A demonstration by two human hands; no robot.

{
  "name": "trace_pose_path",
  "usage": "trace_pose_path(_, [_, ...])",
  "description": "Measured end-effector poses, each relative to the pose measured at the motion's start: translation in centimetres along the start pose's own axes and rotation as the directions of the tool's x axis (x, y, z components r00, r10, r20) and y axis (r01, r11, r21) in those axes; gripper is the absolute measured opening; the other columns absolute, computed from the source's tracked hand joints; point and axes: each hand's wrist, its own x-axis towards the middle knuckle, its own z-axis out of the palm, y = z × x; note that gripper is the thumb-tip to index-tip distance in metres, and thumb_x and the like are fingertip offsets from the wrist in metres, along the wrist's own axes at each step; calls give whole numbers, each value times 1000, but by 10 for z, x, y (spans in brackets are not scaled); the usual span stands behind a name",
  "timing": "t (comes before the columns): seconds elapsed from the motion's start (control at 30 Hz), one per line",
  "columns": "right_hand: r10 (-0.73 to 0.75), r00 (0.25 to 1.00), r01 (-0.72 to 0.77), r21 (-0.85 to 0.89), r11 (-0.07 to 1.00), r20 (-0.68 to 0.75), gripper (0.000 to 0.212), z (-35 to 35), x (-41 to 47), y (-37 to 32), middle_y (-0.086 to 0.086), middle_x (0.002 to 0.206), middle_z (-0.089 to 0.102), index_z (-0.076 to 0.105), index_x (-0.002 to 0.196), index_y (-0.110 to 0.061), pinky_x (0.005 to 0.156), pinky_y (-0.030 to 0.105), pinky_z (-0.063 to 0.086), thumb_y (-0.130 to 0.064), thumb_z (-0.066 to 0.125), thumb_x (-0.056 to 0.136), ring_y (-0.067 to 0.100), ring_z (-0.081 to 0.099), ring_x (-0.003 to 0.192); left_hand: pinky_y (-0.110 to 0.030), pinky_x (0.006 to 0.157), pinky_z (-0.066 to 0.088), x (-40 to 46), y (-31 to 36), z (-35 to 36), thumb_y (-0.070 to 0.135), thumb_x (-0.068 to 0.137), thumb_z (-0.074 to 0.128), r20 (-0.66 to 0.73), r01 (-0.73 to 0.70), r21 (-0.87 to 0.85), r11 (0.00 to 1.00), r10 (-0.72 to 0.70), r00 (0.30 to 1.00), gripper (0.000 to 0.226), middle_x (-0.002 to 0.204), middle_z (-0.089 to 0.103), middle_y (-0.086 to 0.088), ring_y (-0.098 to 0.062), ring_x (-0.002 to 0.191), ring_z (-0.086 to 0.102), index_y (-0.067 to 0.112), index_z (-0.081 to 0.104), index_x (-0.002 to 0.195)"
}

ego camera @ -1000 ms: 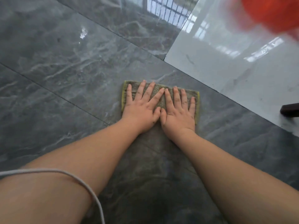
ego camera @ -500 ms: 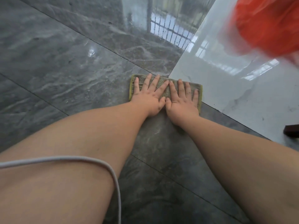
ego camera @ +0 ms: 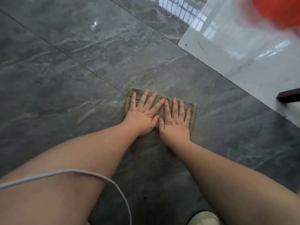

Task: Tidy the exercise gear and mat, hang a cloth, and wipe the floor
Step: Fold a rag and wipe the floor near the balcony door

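A folded grey-green cloth (ego camera: 192, 109) with a yellow edge lies flat on the dark grey marble floor (ego camera: 81, 70). My left hand (ego camera: 142, 114) presses on its left half with fingers straight and spread. Beside it, my right hand (ego camera: 176, 122) presses flat on the right half. The two thumbs lie close together near the cloth's near edge. Most of the cloth is hidden under the hands.
A light grey tile area (ego camera: 243, 51) begins to the right, behind a diagonal joint. A blurred red object (ego camera: 279, 12) fills the top right corner. A dark furniture foot (ego camera: 289, 95) stands at the right edge. A white cable (ego camera: 65, 173) crosses my left forearm. A pale shoe (ego camera: 203, 218) shows at the bottom.
Both hands pushed the cloth away toward the light tile, then drew it back toward me across the dark floor. The fingers stayed flat on it throughout.
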Motion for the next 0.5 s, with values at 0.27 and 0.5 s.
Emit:
trace_pose_path(0.27, [-153, 976, 158, -17, 987, 157, 73, 50, -130, -62, 11, 166, 8, 9, 156, -27, 119, 59, -4, -53, 33, 92, 33, -3, 152, -64, 116, -7, -169, -2, 84, 56, 91, 30, -12, 180, -106, 978, -182, 983, 70, 163, -7, 1, -28, 152, -7, 39, -2, 152])
trace_pose_path(0.5, [-232, 947, 252, -66, 966, 222, 74, 68, -161, -80, 7, 166, -7, -7, 155, -35, 117, 57, -15, -55, 32, 95, 31, -16, 150, -62, 116, -10, -217, -6, 111, 58, 89, 32, -24, 290, -131, 948, -295, 955, 71, 161, -8, 4, -27, 151, -6, 41, 1, 151])
